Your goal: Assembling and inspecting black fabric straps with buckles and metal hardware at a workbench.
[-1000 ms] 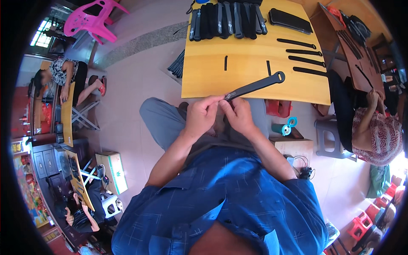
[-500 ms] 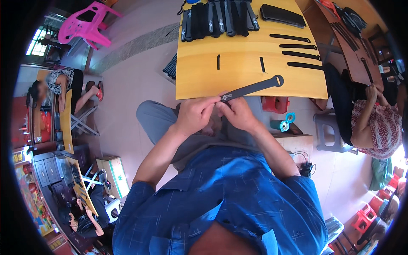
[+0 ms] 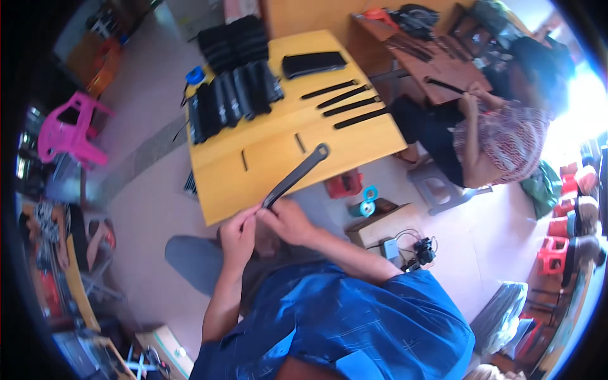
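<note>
My left hand [image 3: 239,237] and my right hand [image 3: 289,221] meet at the near edge of the yellow table. Fingers of both hands pinch the near end of a black strap [image 3: 295,175]. Its other end, with a buckle-like loop, slants up and right over the tabletop [image 3: 218,193]. Two short black strips, the left strip [image 3: 244,159] and the right strip [image 3: 299,142], lie beyond it. Several finished-looking black straps [image 3: 351,104] rest in a row at the right. Bundles of dark straps [image 3: 231,98] fill the far left, beside a flat black stack [image 3: 313,64].
On the right a co-worker [image 3: 500,142] holds a dark strap at a brown table [image 3: 437,85]. Beneath my table's right side are a red container [image 3: 344,184], a turquoise-lidded bottle [image 3: 367,206] and a box [image 3: 380,226] with cables. A pink chair [image 3: 73,130] stands at left.
The view has turned and shifted, so the table now appears further left and tilted. Both hands keep hold of the strap, which points more steeply upward in the picture.
</note>
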